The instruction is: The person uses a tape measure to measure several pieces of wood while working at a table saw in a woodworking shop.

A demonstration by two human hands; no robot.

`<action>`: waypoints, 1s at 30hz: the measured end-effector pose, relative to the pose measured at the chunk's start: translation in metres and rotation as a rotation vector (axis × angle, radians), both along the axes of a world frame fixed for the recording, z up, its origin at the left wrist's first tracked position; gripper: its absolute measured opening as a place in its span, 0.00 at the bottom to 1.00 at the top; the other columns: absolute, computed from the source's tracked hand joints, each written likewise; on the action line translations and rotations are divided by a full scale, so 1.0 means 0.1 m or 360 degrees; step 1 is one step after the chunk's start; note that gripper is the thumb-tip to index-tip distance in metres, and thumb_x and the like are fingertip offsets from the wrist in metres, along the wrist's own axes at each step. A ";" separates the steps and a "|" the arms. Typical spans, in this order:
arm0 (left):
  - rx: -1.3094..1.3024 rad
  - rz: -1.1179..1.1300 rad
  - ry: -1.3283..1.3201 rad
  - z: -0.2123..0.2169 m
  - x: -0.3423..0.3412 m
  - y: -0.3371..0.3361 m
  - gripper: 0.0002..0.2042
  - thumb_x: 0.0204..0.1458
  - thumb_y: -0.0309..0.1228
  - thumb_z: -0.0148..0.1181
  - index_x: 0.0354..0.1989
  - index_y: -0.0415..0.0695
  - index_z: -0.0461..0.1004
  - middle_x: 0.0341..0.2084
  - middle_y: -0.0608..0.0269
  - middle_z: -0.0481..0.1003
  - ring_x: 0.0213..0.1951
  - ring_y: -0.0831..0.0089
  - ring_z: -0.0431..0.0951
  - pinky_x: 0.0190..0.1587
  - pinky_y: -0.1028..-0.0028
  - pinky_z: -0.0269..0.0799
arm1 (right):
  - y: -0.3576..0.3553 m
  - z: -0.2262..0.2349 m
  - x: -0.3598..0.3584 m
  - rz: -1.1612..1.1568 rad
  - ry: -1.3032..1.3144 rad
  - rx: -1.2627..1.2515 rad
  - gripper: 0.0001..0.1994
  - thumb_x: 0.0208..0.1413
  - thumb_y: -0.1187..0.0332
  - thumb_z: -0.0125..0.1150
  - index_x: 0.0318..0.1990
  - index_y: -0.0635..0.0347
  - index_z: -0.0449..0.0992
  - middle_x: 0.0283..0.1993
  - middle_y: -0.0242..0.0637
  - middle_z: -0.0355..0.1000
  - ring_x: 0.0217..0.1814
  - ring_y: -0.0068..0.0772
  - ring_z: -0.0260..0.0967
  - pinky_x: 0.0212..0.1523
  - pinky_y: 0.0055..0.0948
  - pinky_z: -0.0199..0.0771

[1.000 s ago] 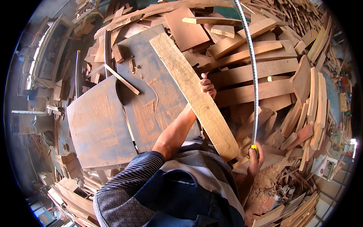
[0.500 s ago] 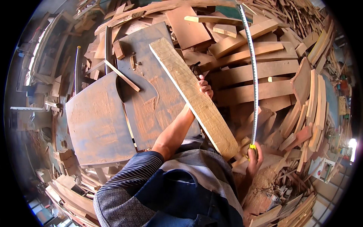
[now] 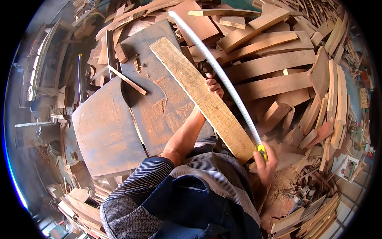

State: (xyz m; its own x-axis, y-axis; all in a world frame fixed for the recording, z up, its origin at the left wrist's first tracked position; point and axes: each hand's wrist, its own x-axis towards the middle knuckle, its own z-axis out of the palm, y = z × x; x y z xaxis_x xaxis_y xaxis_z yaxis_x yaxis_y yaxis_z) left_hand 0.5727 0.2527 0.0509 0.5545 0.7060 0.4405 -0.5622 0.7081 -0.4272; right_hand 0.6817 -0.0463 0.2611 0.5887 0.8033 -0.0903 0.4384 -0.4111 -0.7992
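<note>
A long, pale, rough-sawn wooden plank slants across the middle, its near end close to my body. My left forearm passes beneath it, and my left hand grips its right edge, fingers curled over; the palm is hidden under the wood. At the near end, my right hand is closed around a yellow tape measure. From it a white blade extends in a long curve toward the far side. The blade runs along the plank's right side, and its far tip stands off beyond the plank's far end.
A dusty metal machine table with sawdust lies to my left, a thin wood strip on it. Stacked boards fill the far right. Curved wood pieces stand farther right. Wood scraps lie at lower left.
The extended tape blade has swung left, from pointing straight away to slanting beside the plank. My right hand has come slightly closer to the plank's near end. My left hand keeps its hold.
</note>
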 end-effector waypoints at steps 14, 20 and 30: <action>-0.0221 -0.0253 0.0300 0.04 -0.19 -0.01 0.14 0.63 0.37 0.51 0.49 0.47 0.80 0.30 0.75 0.78 0.32 0.78 0.76 0.39 0.74 0.69 | 0.10 0.17 -0.02 0.0284 -0.0269 -0.0160 0.20 0.49 0.66 0.70 0.51 0.58 0.79 0.45 0.47 0.78 0.46 0.53 0.76 0.47 0.42 0.76; -0.0135 -0.0157 0.0395 0.06 -0.26 -0.01 0.15 0.65 0.36 0.49 0.50 0.41 0.78 0.31 0.73 0.81 0.31 0.78 0.76 0.41 0.75 0.69 | -0.31 0.15 0.12 0.0131 -0.0182 -0.0251 0.19 0.48 0.68 0.70 0.49 0.60 0.80 0.40 0.47 0.78 0.41 0.49 0.76 0.44 0.41 0.76; -0.0221 -0.0118 0.0441 0.00 -0.28 -0.04 0.15 0.68 0.36 0.46 0.41 0.40 0.78 0.26 0.70 0.80 0.29 0.74 0.80 0.39 0.73 0.75 | -0.65 0.06 0.16 0.0083 -0.0168 -0.0350 0.20 0.48 0.67 0.71 0.51 0.58 0.80 0.38 0.43 0.77 0.41 0.47 0.75 0.43 0.40 0.75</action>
State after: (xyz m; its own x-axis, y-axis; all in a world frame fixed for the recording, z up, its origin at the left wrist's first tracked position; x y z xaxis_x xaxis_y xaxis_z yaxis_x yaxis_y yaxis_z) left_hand 0.5443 0.2482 0.0508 0.6921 0.7020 0.1680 -0.6197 0.6972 -0.3605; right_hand 0.6975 -0.1111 0.2671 0.5622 0.8008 -0.2066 0.5398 -0.5445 -0.6419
